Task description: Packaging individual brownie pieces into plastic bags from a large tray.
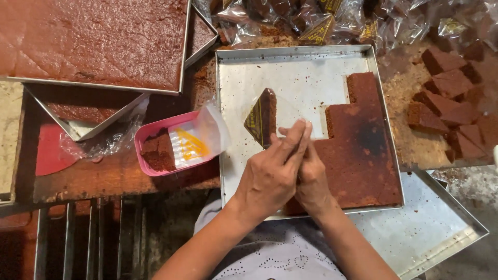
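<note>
Head view shows both hands pressed together over a metal tray [290, 67]. The left hand [270, 176] and the right hand [311, 179] pinch with closed fingers [295, 137] the edge of a clear bag [272, 116]. Inside the bag sits a brown cake wedge [267, 114], just beyond the fingertips, up and to the left of them. To the right of the hands, uncut cake [363, 155] lies in the tray. A pink tub [150, 132] with more bags stands to the left on the bench [104, 176].
</note>
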